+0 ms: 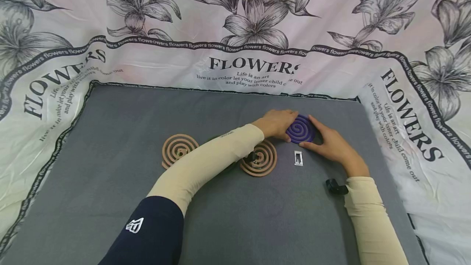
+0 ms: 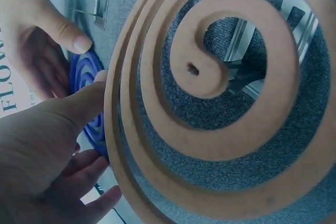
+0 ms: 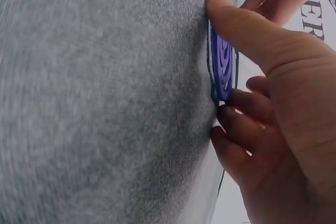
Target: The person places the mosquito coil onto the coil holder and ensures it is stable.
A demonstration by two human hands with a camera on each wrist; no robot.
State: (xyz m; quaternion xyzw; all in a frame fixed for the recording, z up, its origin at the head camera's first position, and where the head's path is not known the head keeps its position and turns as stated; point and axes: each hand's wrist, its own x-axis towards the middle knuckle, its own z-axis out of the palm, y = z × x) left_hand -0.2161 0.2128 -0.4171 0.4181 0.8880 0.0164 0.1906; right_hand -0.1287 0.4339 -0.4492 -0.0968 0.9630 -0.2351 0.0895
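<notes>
A purple mosquito coil (image 1: pixel 299 129) is at the back right of the grey surface, between both hands. My left hand (image 1: pixel 276 122) holds its left side, thumb toward the near edge. From the right, my right hand (image 1: pixel 333 144) holds its rim between a thumb at the near side and fingers at the far side. Just nearer lies a small metal coil stand (image 1: pixel 298 158). A brown mosquito coil (image 1: pixel 271 162) sits below my left wrist; the left wrist view shows this brown coil (image 2: pixel 220 177) large, with a metal stand (image 2: pixel 299 19) behind its rings.
Another brown coil (image 1: pixel 169 144) with a stand at its centre lies to the left, partly behind my left forearm. Grey cloth (image 1: pixel 257 220) covers the table. A flower-printed white sheet (image 1: pixel 154 64) rises along its back and sides.
</notes>
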